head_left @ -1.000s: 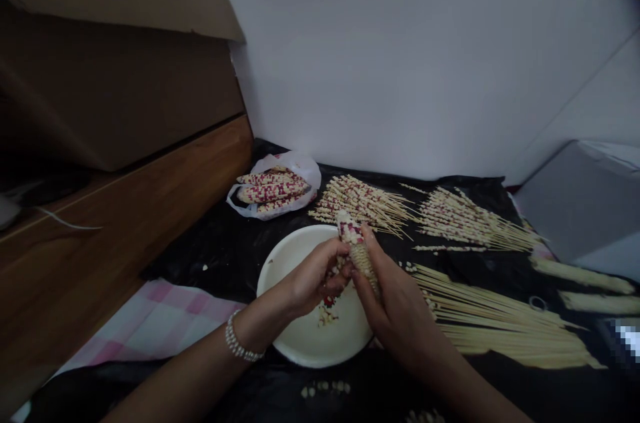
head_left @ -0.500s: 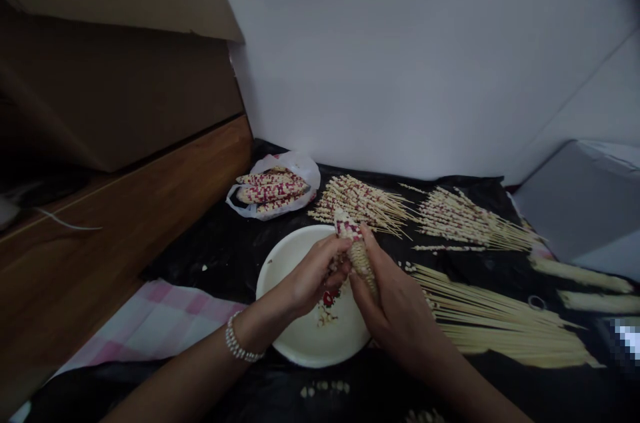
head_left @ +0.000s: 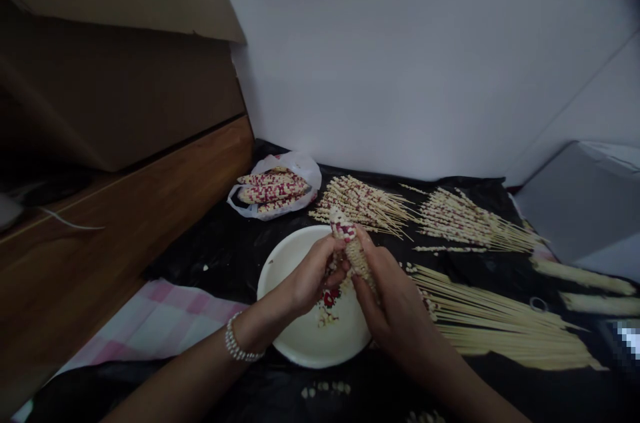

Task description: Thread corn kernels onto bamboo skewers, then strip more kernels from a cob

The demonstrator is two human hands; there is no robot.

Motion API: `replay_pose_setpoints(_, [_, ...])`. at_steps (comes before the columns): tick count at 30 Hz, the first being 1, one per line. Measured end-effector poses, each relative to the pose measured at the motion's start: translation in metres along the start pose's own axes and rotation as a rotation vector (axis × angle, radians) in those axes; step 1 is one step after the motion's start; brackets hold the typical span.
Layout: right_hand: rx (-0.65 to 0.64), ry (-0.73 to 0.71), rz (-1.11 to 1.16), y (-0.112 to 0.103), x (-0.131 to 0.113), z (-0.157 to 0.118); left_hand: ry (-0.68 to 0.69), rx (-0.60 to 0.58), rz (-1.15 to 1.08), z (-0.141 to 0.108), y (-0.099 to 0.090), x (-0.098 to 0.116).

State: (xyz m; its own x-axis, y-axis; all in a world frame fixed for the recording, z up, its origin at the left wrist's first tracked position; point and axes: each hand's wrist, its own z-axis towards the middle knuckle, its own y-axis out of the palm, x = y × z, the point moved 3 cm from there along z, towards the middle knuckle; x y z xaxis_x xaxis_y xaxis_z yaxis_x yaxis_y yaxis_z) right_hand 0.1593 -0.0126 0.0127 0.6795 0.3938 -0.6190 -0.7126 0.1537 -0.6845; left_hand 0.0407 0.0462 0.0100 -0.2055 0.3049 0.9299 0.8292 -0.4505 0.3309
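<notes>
Over a white bowl, both hands are on one corn cob. Its far tip still carries white and purple kernels, while the nearer part is bare. My right hand is wrapped round the bare part. My left hand is closed against the cob's left side, with the thumb on the kernels near the tip; a beaded bracelet circles its wrist. Its curled fingers seem to have loose kernels in them, partly hidden. Loose kernels lie in the bowl on a red printed pattern.
Several speckled cobs fill a white plastic bag. Kernel-threaded skewers lie in two piles near the wall; bare sticks spread at right beside stripped cobs. A cardboard box stands left. Black sheeting covers the surface.
The cob's tip has shifted slightly left and tilted, with both hands still on it. The rest of the scene looks the same.
</notes>
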Motion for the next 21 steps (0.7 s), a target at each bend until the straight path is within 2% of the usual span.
replay_pose_setpoints(5, [-0.009, -0.035, 0.009, 0.0005, -0.0003, 0.0002, 0.012, 0.048, 0.035, 0.0037, -0.0022, -0.0055])
replay_pose_setpoints(10, [0.026, -0.020, -0.049, 0.0005, 0.0036, 0.0001, 0.012, -0.042, -0.014, 0.0015, 0.0000, -0.0001])
replay_pose_setpoints(15, [0.024, 0.018, -0.106, 0.0011, 0.0021, -0.0010, 0.006, -0.022, -0.011, -0.0005, 0.0010, 0.0033])
replay_pose_setpoints(21, [0.028, -0.071, 0.050, -0.0067, -0.0019, 0.0038, 0.008, 0.038, -0.063, 0.0011, -0.0013, 0.0038])
